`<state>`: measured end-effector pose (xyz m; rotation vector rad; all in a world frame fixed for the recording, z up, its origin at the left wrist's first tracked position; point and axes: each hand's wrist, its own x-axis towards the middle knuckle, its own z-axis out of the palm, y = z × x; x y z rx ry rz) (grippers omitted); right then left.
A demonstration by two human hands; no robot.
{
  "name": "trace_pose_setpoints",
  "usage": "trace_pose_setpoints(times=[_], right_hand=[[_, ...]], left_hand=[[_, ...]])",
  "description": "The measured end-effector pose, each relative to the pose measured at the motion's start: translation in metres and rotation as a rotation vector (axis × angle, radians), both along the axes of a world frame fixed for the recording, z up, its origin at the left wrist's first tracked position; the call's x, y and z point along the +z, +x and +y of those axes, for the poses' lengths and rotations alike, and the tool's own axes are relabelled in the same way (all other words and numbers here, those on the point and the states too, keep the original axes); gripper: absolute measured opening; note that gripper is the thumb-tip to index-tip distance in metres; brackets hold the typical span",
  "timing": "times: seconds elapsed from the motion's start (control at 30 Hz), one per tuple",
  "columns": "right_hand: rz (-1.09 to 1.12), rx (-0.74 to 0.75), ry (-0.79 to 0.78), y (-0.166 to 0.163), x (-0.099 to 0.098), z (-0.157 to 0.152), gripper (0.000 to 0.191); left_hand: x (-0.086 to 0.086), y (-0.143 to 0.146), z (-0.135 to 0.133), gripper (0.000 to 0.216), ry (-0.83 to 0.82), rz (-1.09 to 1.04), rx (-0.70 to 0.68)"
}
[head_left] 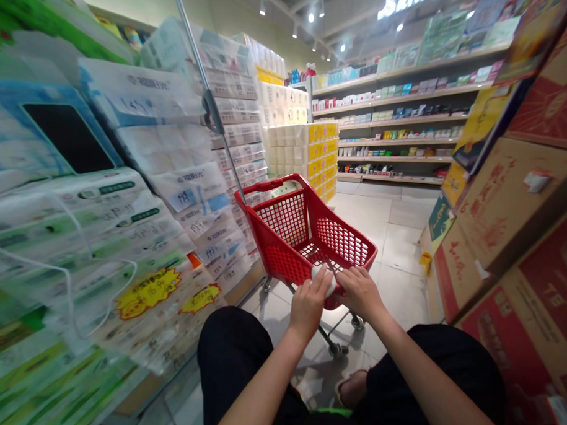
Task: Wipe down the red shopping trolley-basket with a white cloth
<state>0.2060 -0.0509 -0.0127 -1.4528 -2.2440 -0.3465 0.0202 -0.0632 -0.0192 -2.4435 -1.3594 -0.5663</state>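
Observation:
A red plastic shopping cart (282, 253) with perforated walls stands right in front of my knees, and its basket holds nothing that I can see. At its near rim, my left hand (308, 303) is closed on a crumpled white cloth or tissue (328, 281), pressed against the red plastic. Close beside it, my right hand (359, 291) has its fingers curled over the same rim. The fingertips of both hands almost meet.
Stacked tissue packs (168, 165) with yellow price tags rise on the left, a dark phone-like screen (72, 137) among them. A metal pole (196, 54) slants beside the cart. Cardboard boxes (502, 201) line the right. Product shelves (398, 123) stand behind the tiled floor (404, 223).

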Motion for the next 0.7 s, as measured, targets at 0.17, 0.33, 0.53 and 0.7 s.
trace_pose_setpoints(times=[0.17, 0.33, 0.53, 0.7], right_hand=[[0.006, -0.009, 0.001, 0.003, -0.001, -0.001, 0.009], [0.028, 0.010, 0.022, 0.014, -0.002, -0.002, 0.021], [0.054, 0.037, 0.014, 0.036, 0.001, 0.004, 0.033], [0.004, 0.017, -0.037, 0.030, 0.016, 0.006, 0.033]], left_hand=[[-0.002, 0.005, -0.011, 0.059, 0.042, 0.066, -0.076], [0.012, -0.016, 0.012, 0.062, 0.082, 0.112, -0.085], [0.021, -0.024, 0.042, 0.064, 0.074, 0.049, 0.070], [0.012, 0.006, 0.033, 0.060, 0.066, 0.046, 0.027]])
